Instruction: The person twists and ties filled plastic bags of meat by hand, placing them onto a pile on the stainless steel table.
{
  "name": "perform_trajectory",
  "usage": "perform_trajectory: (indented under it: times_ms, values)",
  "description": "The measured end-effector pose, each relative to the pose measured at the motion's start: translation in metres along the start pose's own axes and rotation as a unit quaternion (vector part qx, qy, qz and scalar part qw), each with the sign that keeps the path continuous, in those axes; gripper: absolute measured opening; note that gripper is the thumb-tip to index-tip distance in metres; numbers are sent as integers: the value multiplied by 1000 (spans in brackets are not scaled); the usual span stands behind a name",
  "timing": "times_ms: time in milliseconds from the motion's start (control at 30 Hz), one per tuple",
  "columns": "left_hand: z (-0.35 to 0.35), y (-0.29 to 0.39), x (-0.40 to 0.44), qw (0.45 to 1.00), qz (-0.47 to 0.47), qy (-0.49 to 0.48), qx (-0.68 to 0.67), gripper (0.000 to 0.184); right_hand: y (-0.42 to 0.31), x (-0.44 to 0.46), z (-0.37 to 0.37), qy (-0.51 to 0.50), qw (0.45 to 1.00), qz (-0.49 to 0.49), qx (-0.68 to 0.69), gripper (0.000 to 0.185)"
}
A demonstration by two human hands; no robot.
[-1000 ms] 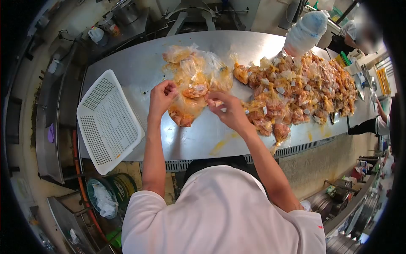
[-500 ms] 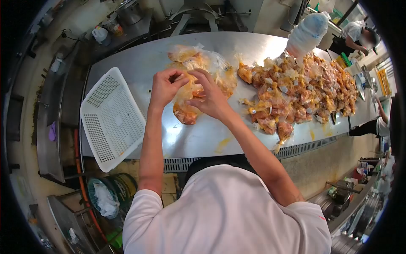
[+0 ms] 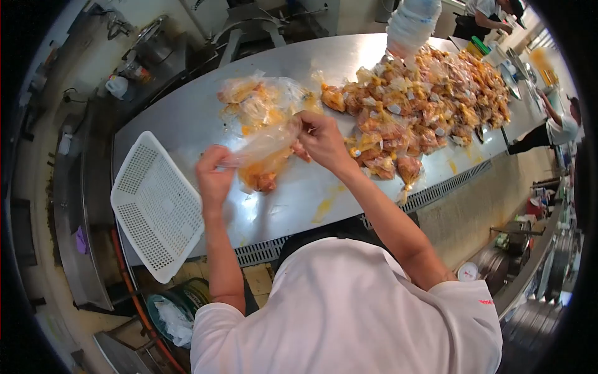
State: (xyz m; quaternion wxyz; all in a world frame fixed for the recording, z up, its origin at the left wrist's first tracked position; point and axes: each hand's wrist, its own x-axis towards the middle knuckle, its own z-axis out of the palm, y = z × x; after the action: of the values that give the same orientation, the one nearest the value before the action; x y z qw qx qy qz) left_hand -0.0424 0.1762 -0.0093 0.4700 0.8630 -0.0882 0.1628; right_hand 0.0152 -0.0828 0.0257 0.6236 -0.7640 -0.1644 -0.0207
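Left hand (image 3: 214, 176) and right hand (image 3: 321, 139) each pinch a clear plastic bag (image 3: 266, 139), held stretched above the steel table (image 3: 293, 212). White perforated basket (image 3: 157, 206) noted near the left hand.

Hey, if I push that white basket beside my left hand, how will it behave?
The white basket is probably light for its size, being thin-walled and full of holes. It looks fairly stiff, since its sides hold their shape. Its near corner juts past the edge of the metal table, so pushing it toward you might tip it off.
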Motion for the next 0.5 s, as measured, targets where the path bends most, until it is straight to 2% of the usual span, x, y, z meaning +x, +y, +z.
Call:
perform_trajectory:
  times_ms: [67, 133, 200, 267, 300, 367, 400, 467, 500]
  values:
    - [-18, 23, 11, 995, 15, 84, -50, 16, -6, -5, -4, 12, 1000, -3, 27, 11]
    - [9, 37, 25, 992, 116, 48, -18, 14, -16, -6, 4, 11, 997, 5, 75, 9]
    - [33, 46, 27, 987, 159, 14, 5, 14, -9, 0, 12, -8, 998, -29, 50, 10]
    - [54, 31, 27, 990, -44, -129, -39, 15, -5, 4, 6, -25, 997, -66, 17, 12]
    - [57, 36, 32, 990, -41, -130, -43, 15, -3, 1, -1, -10, 991, -129, 38, 21]
    - [55, 52, 41, 985, -20, -34, -166, 17, 6, -9, -11, -5, 980, -188, 57, 32]
    - [56, 65, 44, 985, -23, -32, -167, 17, 16, -17, -14, -44, 981, -190, 25, 37]
    - [65, 92, 53, 942, -45, -78, -322, 16, 30, -22, -11, -79, 978, -193, -9, 42]
    - [71, 92, 57, 938, -16, -80, -337, 16, 34, -20, -6, -141, 985, -102, -21, 42]
